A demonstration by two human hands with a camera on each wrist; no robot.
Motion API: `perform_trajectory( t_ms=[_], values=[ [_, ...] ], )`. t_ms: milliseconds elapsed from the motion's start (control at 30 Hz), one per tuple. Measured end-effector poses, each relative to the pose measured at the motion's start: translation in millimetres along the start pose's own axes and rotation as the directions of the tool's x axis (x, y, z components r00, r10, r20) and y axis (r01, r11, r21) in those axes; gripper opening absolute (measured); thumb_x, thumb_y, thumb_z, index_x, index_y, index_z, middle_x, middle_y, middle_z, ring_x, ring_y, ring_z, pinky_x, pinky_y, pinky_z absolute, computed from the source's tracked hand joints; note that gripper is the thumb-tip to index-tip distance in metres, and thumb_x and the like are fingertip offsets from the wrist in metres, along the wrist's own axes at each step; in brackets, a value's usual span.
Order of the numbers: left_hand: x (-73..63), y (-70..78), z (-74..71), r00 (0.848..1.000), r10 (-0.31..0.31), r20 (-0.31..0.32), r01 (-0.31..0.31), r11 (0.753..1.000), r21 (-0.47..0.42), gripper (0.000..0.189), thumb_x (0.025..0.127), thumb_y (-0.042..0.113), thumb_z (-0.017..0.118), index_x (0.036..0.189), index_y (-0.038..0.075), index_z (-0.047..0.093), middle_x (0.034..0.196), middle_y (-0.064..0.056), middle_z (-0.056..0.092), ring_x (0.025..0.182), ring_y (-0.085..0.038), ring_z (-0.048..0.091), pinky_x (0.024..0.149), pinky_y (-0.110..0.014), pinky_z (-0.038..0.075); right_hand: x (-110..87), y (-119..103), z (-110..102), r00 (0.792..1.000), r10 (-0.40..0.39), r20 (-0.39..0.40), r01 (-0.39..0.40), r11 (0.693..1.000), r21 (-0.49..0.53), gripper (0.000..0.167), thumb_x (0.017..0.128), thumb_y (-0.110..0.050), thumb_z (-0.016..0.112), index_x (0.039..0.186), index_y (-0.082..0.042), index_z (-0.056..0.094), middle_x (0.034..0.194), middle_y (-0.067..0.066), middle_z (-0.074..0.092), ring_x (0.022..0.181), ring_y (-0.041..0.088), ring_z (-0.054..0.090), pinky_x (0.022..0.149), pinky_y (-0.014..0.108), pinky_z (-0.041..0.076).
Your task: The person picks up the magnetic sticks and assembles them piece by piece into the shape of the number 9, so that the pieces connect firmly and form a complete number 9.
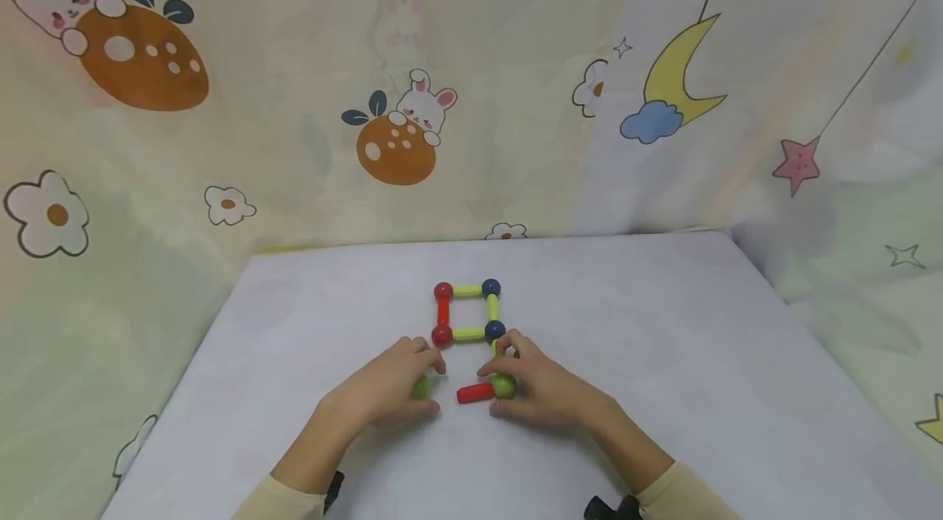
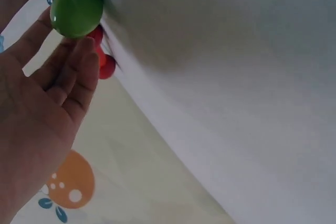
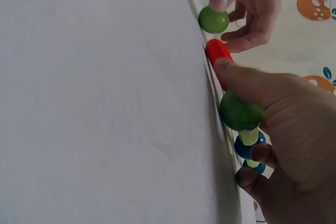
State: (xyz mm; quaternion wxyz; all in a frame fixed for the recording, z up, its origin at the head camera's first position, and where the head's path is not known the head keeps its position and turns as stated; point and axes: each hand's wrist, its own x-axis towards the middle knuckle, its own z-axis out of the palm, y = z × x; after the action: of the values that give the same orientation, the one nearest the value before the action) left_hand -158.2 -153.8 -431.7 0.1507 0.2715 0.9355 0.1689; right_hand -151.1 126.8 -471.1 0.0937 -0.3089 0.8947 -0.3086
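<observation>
A square of magnetic rods and balls lies flat on the table. Its left side is a red rod [image 1: 443, 313] between two red balls [image 1: 442, 336]; yellow-green rods [image 1: 468, 334] and two blue balls [image 1: 491, 287] form the rest. From the near blue ball [image 1: 495, 330] another yellow-green rod runs toward a green ball [image 1: 504, 386], partly hidden by fingers. My right hand [image 1: 548, 389] grips that green ball, its thumb by a second red rod [image 1: 475, 393] pointing left. My left hand [image 1: 376, 389] pinches a loose green ball [image 3: 213, 20], apart from the red rod's free end.
White cloth covers the table [image 1: 663, 323]. Behind it hangs a printed curtain [image 1: 501, 135] with rabbits, flowers and a moon, meeting the table's far edge. Dark wrist devices [image 1: 613, 508] sit at both sleeves.
</observation>
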Motion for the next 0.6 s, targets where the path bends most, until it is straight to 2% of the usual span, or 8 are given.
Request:
perform_trajectory(
  t_ms=[133, 267, 367, 600],
  values=[
    [-4.7, -8.8, -3.3, 0.999, -0.038, 0.018, 0.038, 0.998, -0.039, 0.049, 0.079, 0.030, 0.089, 0.121, 0.023, 0.066, 0.120, -0.001, 0.055, 0.106, -0.018, 0.050, 0.090, -0.041, 0.057, 2.3, -0.3, 0.7, 1.000, 0.000, 0.005, 0.000, 0.999, -0.051, 0.032, 0.088, -0.030, 0.082, 0.119, -0.031, 0.073, 0.113, -0.009, 0.037, 0.106, 0.010, 0.043, 0.084, 0.021, 0.047],
    [-4.8, -14.3, -1.8, 0.999, -0.039, 0.027, 0.041, 0.997, -0.071, 0.045, 0.081, 0.027, 0.087, 0.120, 0.022, 0.066, 0.110, 0.002, 0.054, 0.097, -0.015, 0.052, 0.088, -0.040, 0.056, 0.4, 1.4, 1.2, 1.000, -0.004, -0.021, 0.002, 0.997, -0.081, 0.026, 0.089, -0.026, 0.082, 0.114, -0.027, 0.075, 0.102, -0.010, 0.041, 0.095, 0.007, 0.046, 0.077, 0.019, 0.045],
    [-2.0, -15.5, 0.5, 0.999, -0.032, 0.039, 0.035, 0.996, -0.087, 0.040, 0.084, 0.024, 0.084, 0.120, 0.021, 0.066, 0.102, 0.005, 0.054, 0.092, -0.014, 0.052, 0.085, -0.037, 0.055, -1.6, 2.7, 0.6, 0.999, 0.004, -0.041, -0.008, 0.996, -0.088, 0.024, 0.089, -0.024, 0.081, 0.113, -0.026, 0.076, 0.096, -0.013, 0.044, 0.088, 0.005, 0.048, 0.073, 0.019, 0.045],
    [3.4, -14.0, 5.4, 0.997, -0.041, 0.071, 0.050, 0.989, -0.139, 0.040, 0.084, 0.026, 0.083, 0.120, 0.022, 0.065, 0.099, 0.009, 0.058, 0.092, -0.014, 0.053, 0.082, -0.036, 0.054, -2.3, 1.1, -0.9, 0.999, 0.023, -0.049, -0.025, 0.999, -0.043, 0.024, 0.089, -0.026, 0.082, 0.111, -0.028, 0.074, 0.089, -0.015, 0.048, 0.082, 0.004, 0.050, 0.069, 0.019, 0.045]
  ],
)
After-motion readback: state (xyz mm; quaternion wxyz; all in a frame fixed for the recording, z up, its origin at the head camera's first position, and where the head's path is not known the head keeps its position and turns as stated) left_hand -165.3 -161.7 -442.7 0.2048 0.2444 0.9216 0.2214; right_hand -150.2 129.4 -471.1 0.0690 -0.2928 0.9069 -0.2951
